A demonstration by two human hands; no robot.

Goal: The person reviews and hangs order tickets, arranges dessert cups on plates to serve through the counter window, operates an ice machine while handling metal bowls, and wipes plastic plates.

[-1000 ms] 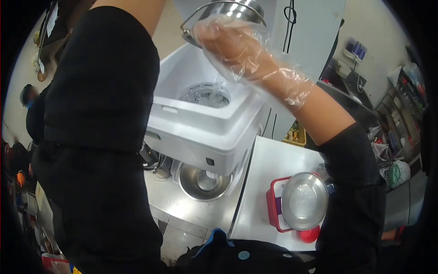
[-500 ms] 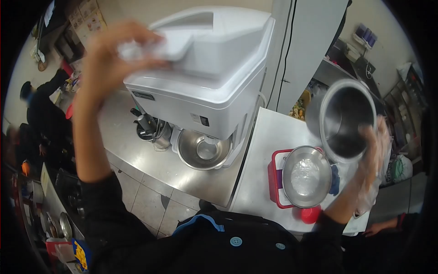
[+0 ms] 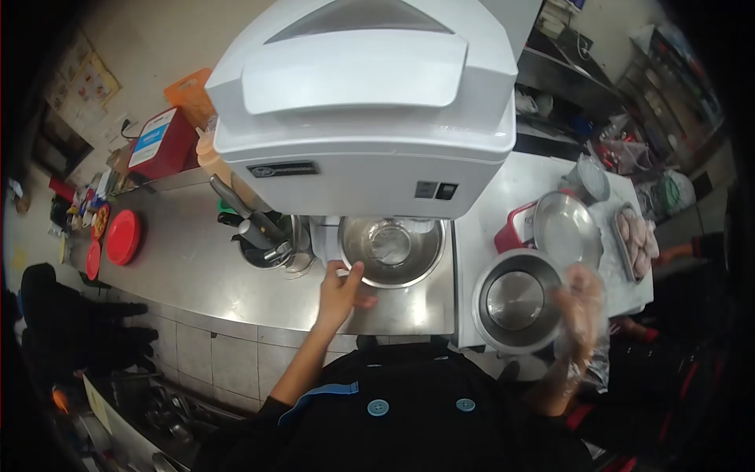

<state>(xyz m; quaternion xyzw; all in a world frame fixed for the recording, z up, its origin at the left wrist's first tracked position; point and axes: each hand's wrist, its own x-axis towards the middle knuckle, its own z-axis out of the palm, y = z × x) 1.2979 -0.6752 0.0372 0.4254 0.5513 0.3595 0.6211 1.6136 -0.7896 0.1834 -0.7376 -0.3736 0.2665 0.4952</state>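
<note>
My left hand [image 3: 342,295] is at the front left rim of a steel bowl [image 3: 425,271] with its fingers apart. Whether it touches the rim, I cannot tell. The bowl sits beneath a large white countertop machine [image 3: 362,177], whose top lid [image 3: 354,75] is down. On the other side, my right hand [image 3: 582,311], in a clear plastic glove, grips the rim of a deep steel pot [image 3: 481,311]. The pot is held at the front edge of the white table, its mouth facing up towards me.
A steel container of utensils [image 3: 263,252] stands left of the bowl. Red plates [image 3: 123,236] lie farther left. On the white table [image 3: 487,204] are a steel dish [image 3: 566,224], a red-rimmed box [image 3: 511,228] and a tray of raw meat [image 3: 635,244]. Another person's arm [image 3: 684,250] reaches in at right.
My left hand has come down from the machine's raised lid to the bowl, and the lid is now down. My right hand has brought the pot lower and closer to my body.
</note>
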